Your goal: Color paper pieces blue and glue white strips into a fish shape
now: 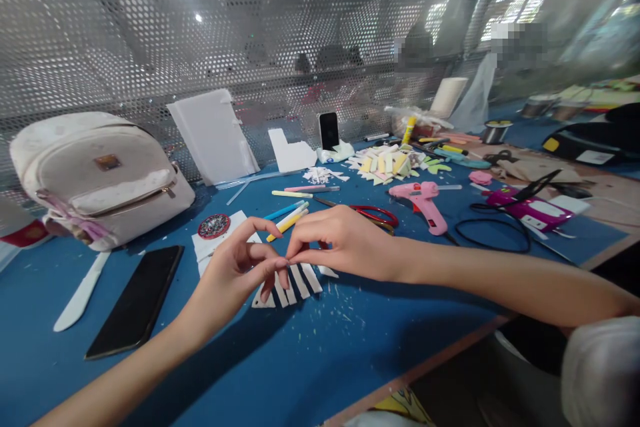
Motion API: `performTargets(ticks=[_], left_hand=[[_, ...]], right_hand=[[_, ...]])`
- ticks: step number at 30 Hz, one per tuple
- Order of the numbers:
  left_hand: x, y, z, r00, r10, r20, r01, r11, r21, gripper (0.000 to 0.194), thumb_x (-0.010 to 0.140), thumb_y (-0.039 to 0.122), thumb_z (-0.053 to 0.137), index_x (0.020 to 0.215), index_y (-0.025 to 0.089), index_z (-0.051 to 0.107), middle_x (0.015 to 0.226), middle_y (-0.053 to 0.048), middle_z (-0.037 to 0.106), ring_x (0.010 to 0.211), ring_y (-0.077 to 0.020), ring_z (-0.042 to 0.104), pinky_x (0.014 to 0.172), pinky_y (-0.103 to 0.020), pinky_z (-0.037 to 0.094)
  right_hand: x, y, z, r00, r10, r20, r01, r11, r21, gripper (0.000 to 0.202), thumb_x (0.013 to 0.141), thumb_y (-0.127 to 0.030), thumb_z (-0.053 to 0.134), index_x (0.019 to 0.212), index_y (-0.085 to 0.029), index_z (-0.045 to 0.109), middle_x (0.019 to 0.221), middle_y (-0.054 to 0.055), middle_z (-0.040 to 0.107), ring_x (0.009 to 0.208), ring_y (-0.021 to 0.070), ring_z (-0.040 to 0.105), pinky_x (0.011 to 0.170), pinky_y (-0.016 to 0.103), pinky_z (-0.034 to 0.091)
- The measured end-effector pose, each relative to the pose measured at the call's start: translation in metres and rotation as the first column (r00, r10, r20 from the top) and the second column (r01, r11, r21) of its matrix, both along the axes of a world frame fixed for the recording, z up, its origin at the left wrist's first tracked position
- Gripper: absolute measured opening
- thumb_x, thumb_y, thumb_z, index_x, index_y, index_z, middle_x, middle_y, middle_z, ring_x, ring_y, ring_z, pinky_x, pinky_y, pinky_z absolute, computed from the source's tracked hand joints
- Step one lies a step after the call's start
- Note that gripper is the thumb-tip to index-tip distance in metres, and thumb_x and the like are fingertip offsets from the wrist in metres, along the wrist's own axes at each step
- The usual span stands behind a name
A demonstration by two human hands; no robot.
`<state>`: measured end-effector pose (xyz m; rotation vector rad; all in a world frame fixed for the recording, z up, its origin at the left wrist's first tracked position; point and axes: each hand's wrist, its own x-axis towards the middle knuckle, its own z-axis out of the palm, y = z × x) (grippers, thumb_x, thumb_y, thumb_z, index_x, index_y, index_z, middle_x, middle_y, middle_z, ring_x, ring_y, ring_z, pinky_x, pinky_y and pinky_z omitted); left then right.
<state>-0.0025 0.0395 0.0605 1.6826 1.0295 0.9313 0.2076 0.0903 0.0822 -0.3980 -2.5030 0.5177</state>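
My left hand (245, 264) and my right hand (345, 244) meet at their fingertips above the blue table (350, 340). Thumb and index finger of the right hand are pinched together; whatever lies between them is too small to make out. The left thumb and a finger also press together at the same spot, while its index finger arches above. Just below the hands, white strips (301, 282) lie side by side in a fish-bone shape, with a triangular piece (263, 298) bearing a dark dot at the left end. A white sheet (204, 248) with a red-rimmed round dish (214, 226) is behind the left hand.
A black phone (135, 304), white knife (83, 294) and pale backpack (105, 180) are at left. Behind the hands are markers (287, 220), red-handled scissors (377, 216) and cut scraps (387, 162). A pink glue gun (423, 204) and a purple device (530, 209) lie at right.
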Motion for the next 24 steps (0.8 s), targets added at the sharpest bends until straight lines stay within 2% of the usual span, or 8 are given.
performTargets(ticks=[4,8,16,20,24], left_hand=[[-0.009,-0.001,-0.002,0.997,0.014,-0.075,-0.013,1.000,0.017,0.025,0.091,0.040,0.059,0.105,0.020,0.053,0.070,0.000,0.070,0.049,-0.0103,0.056,0.052,-0.022,0.048],[-0.025,-0.006,-0.007,0.976,0.107,-0.191,-0.090,0.992,0.092,0.023,0.091,0.041,0.059,0.093,0.019,0.065,0.074,-0.001,0.070,0.054,-0.0107,0.058,0.058,-0.022,0.048],[-0.043,-0.015,-0.025,0.888,0.327,-0.323,-0.213,0.915,0.342,0.018,0.089,0.037,0.062,0.088,0.021,0.070,0.077,0.002,0.071,0.064,-0.0132,0.064,0.064,-0.021,0.048],[-0.048,-0.016,-0.035,0.859,0.384,-0.340,-0.204,0.864,0.460,0.016,0.091,0.034,0.060,0.093,0.023,0.070,0.087,0.001,0.074,0.073,-0.0156,0.069,0.069,-0.023,0.050],[-0.052,-0.014,-0.045,0.840,0.396,-0.371,-0.119,0.801,0.586,0.011,0.093,0.028,0.058,0.095,0.025,0.069,0.091,0.002,0.073,0.083,-0.0155,0.069,0.075,-0.024,0.050]], right_hand=[[0.007,0.000,0.004,0.997,-0.075,-0.017,0.076,0.997,0.025,0.006,0.091,-0.017,0.063,0.089,-0.016,0.069,0.089,0.001,0.070,0.081,0.0121,0.062,0.075,0.025,0.044],[0.017,0.002,0.002,0.991,-0.131,-0.019,0.131,0.991,0.026,0.009,0.092,-0.018,0.062,0.087,-0.016,0.068,0.089,0.002,0.067,0.081,0.0123,0.059,0.076,0.026,0.045],[0.029,0.009,-0.030,0.986,-0.157,0.049,0.160,0.985,-0.069,0.007,0.091,-0.018,0.062,0.088,-0.017,0.069,0.090,0.002,0.065,0.083,0.0133,0.058,0.077,0.027,0.043],[0.030,0.015,-0.041,0.983,-0.169,0.075,0.176,0.980,-0.095,0.007,0.091,-0.019,0.062,0.088,-0.017,0.068,0.090,0.002,0.065,0.082,0.0134,0.059,0.076,0.027,0.043],[0.030,0.021,-0.052,0.981,-0.183,0.071,0.190,0.975,-0.111,0.010,0.093,-0.022,0.060,0.088,-0.017,0.068,0.087,0.003,0.064,0.080,0.0139,0.058,0.075,0.027,0.043]])
